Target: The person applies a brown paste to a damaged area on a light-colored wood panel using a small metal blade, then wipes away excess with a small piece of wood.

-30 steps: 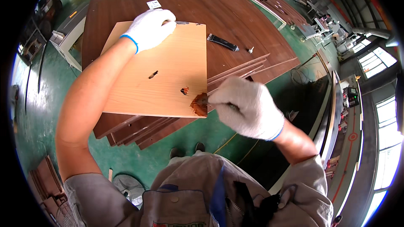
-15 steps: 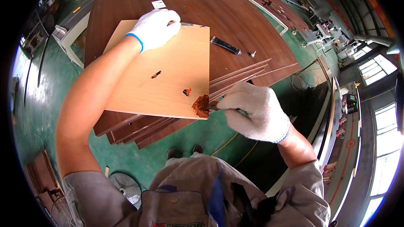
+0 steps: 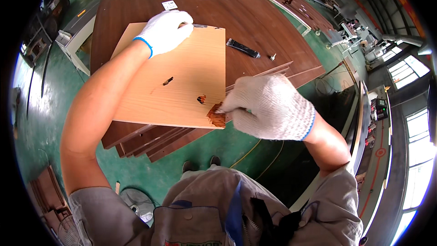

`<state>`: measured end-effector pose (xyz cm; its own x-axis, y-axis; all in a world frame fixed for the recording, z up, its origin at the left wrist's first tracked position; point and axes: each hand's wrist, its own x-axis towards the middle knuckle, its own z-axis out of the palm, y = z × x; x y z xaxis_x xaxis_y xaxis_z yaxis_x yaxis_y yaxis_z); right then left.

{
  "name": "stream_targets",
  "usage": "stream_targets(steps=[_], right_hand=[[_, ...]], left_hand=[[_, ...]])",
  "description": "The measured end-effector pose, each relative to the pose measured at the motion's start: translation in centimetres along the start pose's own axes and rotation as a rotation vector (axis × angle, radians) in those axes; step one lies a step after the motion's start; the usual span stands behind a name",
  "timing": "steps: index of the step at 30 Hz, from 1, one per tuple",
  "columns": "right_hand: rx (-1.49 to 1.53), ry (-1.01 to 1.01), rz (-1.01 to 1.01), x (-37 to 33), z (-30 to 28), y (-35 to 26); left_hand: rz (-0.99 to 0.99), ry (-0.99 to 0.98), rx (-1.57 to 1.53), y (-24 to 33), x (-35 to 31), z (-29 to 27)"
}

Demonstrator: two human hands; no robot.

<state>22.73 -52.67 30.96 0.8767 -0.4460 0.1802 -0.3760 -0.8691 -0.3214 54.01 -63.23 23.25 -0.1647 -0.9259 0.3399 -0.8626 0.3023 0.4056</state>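
Note:
A light wood-grain board [image 3: 182,68] lies on a stack of dark brown panels. At its far edge my left hand [image 3: 168,29], in a white knit glove, rests with curled fingers gripping the board; a dark grey strip [image 3: 200,26] shows beside the fingertips. Over the near right corner, my gloved right hand [image 3: 271,107] is closed round a small scraper, now mostly hidden by the glove. Under its fingertips is a reddish-brown streaked smear [image 3: 215,117]. A dark brown blob [image 3: 201,99] and a smaller dark mark [image 3: 168,81] sit on the board.
On the brown panels [image 3: 255,13] right of the board lie a black tube [image 3: 243,48] and a small white cap [image 3: 272,57]. A white label [image 3: 170,5] is beyond it. The panel stack has stepped edges. A floor fan [image 3: 137,204] stands at lower left.
My right hand has shifted up and left and turned over the board's corner, so the scraper blade seen before is now mostly covered. My left hand stays at the far edge.

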Motion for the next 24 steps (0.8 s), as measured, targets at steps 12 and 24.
stream_targets(steps=[12, 24], right_hand=[[0.282, 0.378, -0.148, -4.3, 7.4, 2.6], [0.251, 0.407, -0.101, -6.2, 8.3, 2.5]], left_hand=[[0.031, 0.025, -0.014, 0.5, 0.1, 0.1], [-0.1, -0.105, -0.069, 0.4, 0.0, -0.5]])
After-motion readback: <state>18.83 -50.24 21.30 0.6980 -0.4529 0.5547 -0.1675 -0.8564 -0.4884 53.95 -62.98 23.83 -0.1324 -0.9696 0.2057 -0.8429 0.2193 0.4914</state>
